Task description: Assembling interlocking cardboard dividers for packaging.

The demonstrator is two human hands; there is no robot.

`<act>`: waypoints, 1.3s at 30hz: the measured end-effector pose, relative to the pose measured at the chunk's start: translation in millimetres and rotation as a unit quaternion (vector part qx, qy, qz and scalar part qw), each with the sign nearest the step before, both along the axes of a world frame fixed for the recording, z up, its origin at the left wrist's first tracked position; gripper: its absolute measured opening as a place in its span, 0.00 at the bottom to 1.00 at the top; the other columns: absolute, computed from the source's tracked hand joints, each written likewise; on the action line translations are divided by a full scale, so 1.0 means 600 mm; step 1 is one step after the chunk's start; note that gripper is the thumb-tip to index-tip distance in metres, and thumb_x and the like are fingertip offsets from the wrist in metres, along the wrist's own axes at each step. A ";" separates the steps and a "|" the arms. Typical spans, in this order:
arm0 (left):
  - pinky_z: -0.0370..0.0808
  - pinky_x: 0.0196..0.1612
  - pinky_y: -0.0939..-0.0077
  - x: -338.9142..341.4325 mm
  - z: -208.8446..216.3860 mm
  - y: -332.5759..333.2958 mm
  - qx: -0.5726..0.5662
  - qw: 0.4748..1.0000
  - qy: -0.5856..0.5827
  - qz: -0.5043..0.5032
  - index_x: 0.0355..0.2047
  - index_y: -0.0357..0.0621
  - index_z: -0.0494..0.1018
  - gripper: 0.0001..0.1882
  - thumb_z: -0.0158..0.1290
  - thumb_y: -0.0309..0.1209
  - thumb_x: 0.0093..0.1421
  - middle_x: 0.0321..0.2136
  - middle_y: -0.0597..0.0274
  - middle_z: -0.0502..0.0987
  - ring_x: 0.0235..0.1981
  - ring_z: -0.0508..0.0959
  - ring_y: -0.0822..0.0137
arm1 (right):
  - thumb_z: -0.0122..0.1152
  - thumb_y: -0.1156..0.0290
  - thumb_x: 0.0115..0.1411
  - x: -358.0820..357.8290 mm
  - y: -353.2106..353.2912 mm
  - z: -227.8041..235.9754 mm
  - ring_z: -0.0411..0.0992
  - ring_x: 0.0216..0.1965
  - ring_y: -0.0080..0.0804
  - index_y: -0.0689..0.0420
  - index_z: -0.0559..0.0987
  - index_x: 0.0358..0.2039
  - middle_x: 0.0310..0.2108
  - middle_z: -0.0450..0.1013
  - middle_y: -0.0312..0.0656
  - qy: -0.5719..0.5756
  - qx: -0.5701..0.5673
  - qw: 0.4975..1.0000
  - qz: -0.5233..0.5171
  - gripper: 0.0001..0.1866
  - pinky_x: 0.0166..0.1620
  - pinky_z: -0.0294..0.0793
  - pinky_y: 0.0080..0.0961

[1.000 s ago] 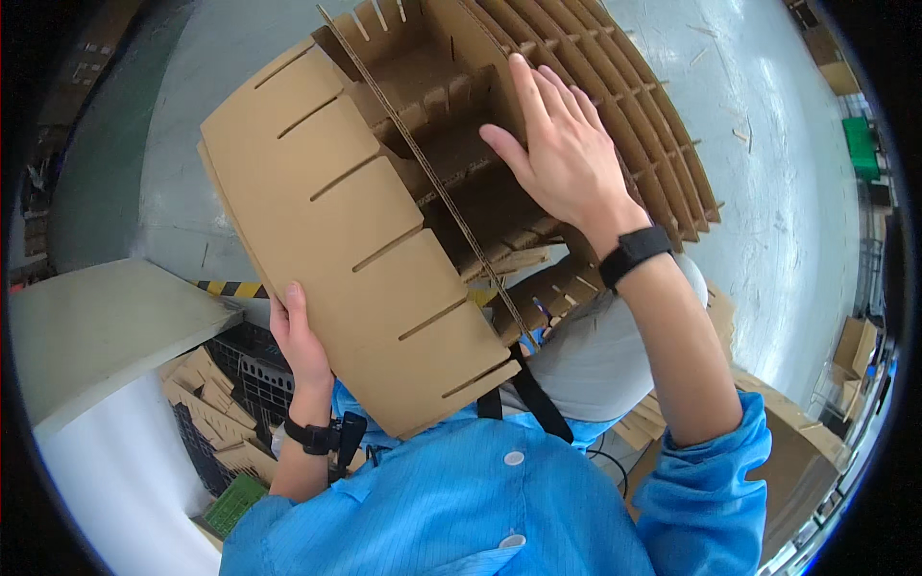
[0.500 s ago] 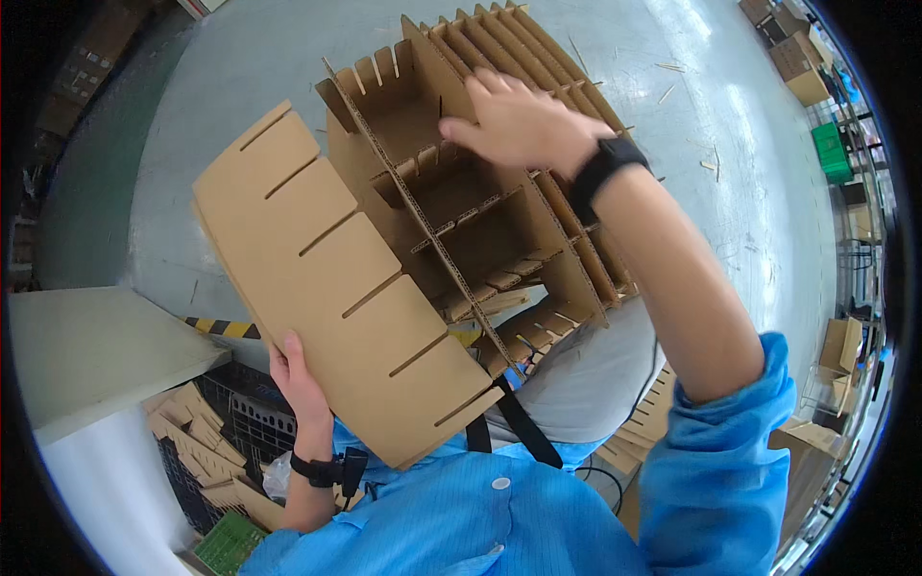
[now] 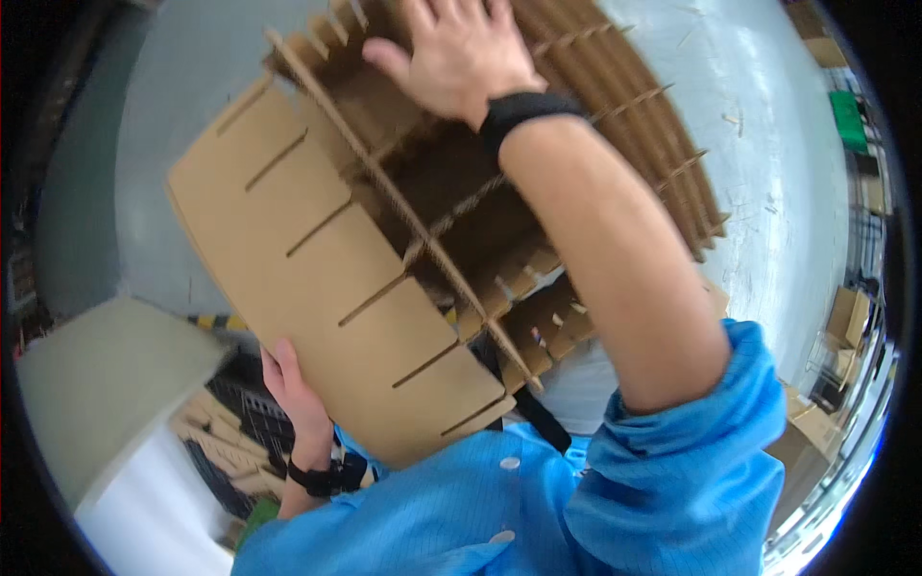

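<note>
My left hand (image 3: 296, 389) grips the lower left edge of a slotted tan cardboard panel (image 3: 327, 288), its thumb bent over the edge and the other fingers mostly hidden behind. Along its right side, the panel's slotted edge lies close against a cardboard divider grid (image 3: 423, 230) of interlocked strips. Whether its slots engage the strips I cannot tell. My right hand (image 3: 456, 58) is spread over the far part of the grid, thumb out to the left, holding nothing. Its fingertips reach the top of the picture, and slight blur hides whether the palm presses on the strips.
A pale box-like surface (image 3: 125, 384) stands at the left, beside yellow-and-black floor tape (image 3: 213, 322). Cardboard offcuts (image 3: 226, 432) lie in a dark crate at the lower left. Cardboard boxes (image 3: 845, 322) and a green bin (image 3: 848, 122) line the right side.
The grid has come nearer and fills more of the picture, its strips now closer against the panel. My right hand has moved up and left with it; my left hand keeps its hold.
</note>
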State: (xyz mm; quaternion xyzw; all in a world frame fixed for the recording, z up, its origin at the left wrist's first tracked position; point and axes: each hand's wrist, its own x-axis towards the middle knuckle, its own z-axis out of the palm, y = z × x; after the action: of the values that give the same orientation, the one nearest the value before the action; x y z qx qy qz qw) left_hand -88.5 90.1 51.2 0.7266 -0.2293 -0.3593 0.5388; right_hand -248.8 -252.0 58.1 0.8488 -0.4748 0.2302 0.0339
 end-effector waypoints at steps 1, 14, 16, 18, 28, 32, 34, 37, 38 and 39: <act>0.71 0.52 0.73 -0.001 -0.007 -0.004 -0.017 1.000 0.017 0.012 0.58 0.35 0.66 0.23 0.44 0.41 0.73 0.50 0.59 0.74 0.49 0.74 0.69 | 0.47 0.37 0.63 0.002 0.001 -0.021 0.52 0.70 0.44 0.55 0.63 0.66 0.67 0.59 0.46 -0.012 -0.006 1.000 -0.006 0.41 0.67 0.50 0.55; 0.72 0.53 0.73 0.003 -0.027 0.014 -0.063 0.992 0.079 0.072 0.60 0.37 0.65 0.22 0.43 0.39 0.73 0.51 0.58 0.74 0.50 0.75 0.66 | 0.42 0.41 0.68 -0.105 0.059 -0.010 0.48 0.72 0.48 0.64 0.55 0.68 0.70 0.51 0.55 0.000 0.047 0.996 0.071 0.42 0.70 0.47 0.50; 0.72 0.54 0.70 0.025 -0.038 0.020 -0.082 0.983 0.130 0.099 0.60 0.38 0.64 0.23 0.42 0.41 0.73 0.53 0.56 0.73 0.51 0.75 0.64 | 0.41 0.40 0.68 -0.099 0.058 0.009 0.47 0.72 0.50 0.63 0.54 0.69 0.70 0.51 0.56 -0.045 0.039 0.997 0.051 0.42 0.71 0.46 0.51; 0.73 0.56 0.68 0.063 -0.049 0.002 -0.102 0.970 0.182 0.121 0.60 0.38 0.64 0.24 0.41 0.43 0.73 0.54 0.55 0.73 0.53 0.75 0.61 | 0.41 0.39 0.68 -0.095 0.059 0.026 0.48 0.72 0.50 0.63 0.55 0.69 0.70 0.51 0.56 -0.059 0.055 0.994 0.079 0.43 0.70 0.47 0.51; 0.73 0.58 0.59 0.121 -0.079 -0.121 -0.042 0.926 0.276 0.254 0.61 0.41 0.64 0.26 0.33 0.46 0.74 0.56 0.56 0.72 0.54 0.74 0.55 | 0.43 0.39 0.66 -0.060 0.060 -0.030 0.52 0.71 0.47 0.56 0.60 0.68 0.68 0.56 0.54 0.011 0.038 0.998 0.045 0.39 0.70 0.50 0.51; 0.73 0.57 0.59 0.137 -0.070 -0.070 -0.047 0.929 0.285 0.233 0.61 0.41 0.64 0.25 0.33 0.45 0.74 0.56 0.56 0.73 0.54 0.75 0.55 | 0.49 0.41 0.65 -0.073 0.075 -0.011 0.56 0.68 0.52 0.59 0.65 0.63 0.65 0.60 0.58 -0.059 0.059 0.994 0.067 0.38 0.68 0.53 0.50; 0.73 0.57 0.59 0.158 -0.078 -0.005 -0.077 0.956 0.234 0.161 0.61 0.41 0.64 0.26 0.35 0.46 0.73 0.56 0.56 0.72 0.55 0.74 0.56 | 0.49 0.43 0.66 -0.135 0.103 0.007 0.57 0.66 0.57 0.60 0.66 0.62 0.64 0.60 0.58 -0.015 0.062 0.993 0.095 0.36 0.67 0.56 0.48; 0.72 0.58 0.60 0.165 -0.066 0.060 -0.086 0.951 0.219 0.200 0.62 0.40 0.63 0.27 0.35 0.47 0.73 0.57 0.56 0.71 0.56 0.73 0.55 | 0.46 0.48 0.69 -0.212 0.171 0.021 0.51 0.70 0.55 0.58 0.63 0.66 0.67 0.57 0.56 0.074 0.118 0.984 0.115 0.33 0.70 0.49 0.46; 0.72 0.58 0.60 0.170 -0.062 0.071 -0.082 0.952 0.215 0.203 0.62 0.40 0.63 0.27 0.35 0.47 0.73 0.57 0.56 0.71 0.56 0.73 0.55 | 0.45 0.53 0.70 -0.230 0.185 0.017 0.50 0.71 0.54 0.57 0.63 0.66 0.68 0.56 0.54 0.074 0.135 0.980 0.125 0.30 0.70 0.47 0.46; 0.72 0.57 0.59 0.172 -0.060 0.084 -0.083 0.952 0.179 0.234 0.63 0.40 0.62 0.28 0.35 0.47 0.73 0.58 0.54 0.70 0.55 0.74 0.54 | 0.46 0.55 0.69 -0.243 0.199 0.016 0.50 0.71 0.53 0.56 0.63 0.66 0.69 0.56 0.52 0.069 0.135 0.981 0.118 0.29 0.70 0.47 0.47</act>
State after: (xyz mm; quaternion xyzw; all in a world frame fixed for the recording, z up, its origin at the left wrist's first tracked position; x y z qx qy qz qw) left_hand 14.8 140.4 15.2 0.6367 0.0180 -0.3272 0.6980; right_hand -394.8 -132.5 67.5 0.9093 -0.3948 0.1074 -0.0754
